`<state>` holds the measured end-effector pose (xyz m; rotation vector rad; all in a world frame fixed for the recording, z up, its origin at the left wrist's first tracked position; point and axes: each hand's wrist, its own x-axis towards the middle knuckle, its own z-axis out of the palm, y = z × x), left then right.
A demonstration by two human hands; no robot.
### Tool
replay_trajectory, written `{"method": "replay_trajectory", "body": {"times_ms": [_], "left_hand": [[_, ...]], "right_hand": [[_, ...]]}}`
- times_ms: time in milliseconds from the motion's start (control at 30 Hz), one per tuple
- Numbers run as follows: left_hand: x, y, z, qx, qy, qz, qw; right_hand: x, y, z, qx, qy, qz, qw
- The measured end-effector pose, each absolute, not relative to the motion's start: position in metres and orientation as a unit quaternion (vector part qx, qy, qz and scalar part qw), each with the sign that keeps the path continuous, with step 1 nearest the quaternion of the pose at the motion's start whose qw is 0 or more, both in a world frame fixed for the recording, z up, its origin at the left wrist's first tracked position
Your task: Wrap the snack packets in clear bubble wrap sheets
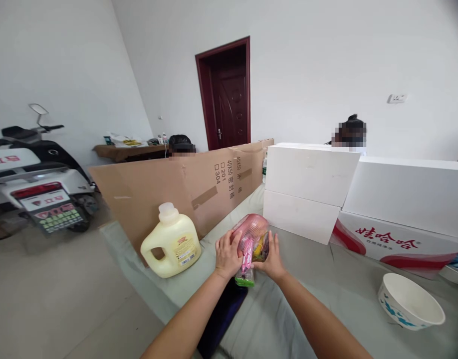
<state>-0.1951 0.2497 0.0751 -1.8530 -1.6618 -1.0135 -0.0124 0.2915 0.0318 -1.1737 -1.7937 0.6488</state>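
A pink see-through ribbed container (253,225) lies tilted on the covered surface in front of me, with small colourful packets (259,248) at its mouth. My left hand (228,254) grips its left side, the thumb by a pink wrapped packet (247,254). On the other side, my right hand (273,260) holds against the packets and the container, fingers pointing up. Below the hands a clear packet with a green end (244,280) sticks out. Both palms are turned away, so their exact contact is partly hidden.
A pale yellow jug (172,244) stands left, before an upright cardboard sheet (199,187). White boxes (304,194) and a red-and-white carton (397,244) form a wall at right. Nearer is a white bowl (410,301). Two people's heads show behind the barriers; a scooter (45,174) stands left.
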Motion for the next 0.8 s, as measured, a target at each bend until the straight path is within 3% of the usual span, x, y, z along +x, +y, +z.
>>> {"method": "replay_trajectory", "body": {"times_ms": [300,467,600,800], "left_hand": [[-0.209,0.252,0.075,-0.658,-0.609,-0.391,0.211],[-0.227,0.254,0.066,-0.652,-0.599,-0.423,0.194],[-0.248,0.254,0.06,-0.631,-0.6,-0.462,0.168],[-0.268,0.262,0.058,-0.613,-0.598,-0.504,0.112]], "right_hand": [[-0.021,0.315,0.1,-0.464,-0.823,0.265,0.191],[-0.054,0.324,0.141,-0.374,-0.92,0.116,0.027],[-0.091,0.326,0.163,-0.307,-0.949,0.036,-0.054],[-0.139,0.334,0.169,-0.299,-0.946,0.016,-0.123]]}}
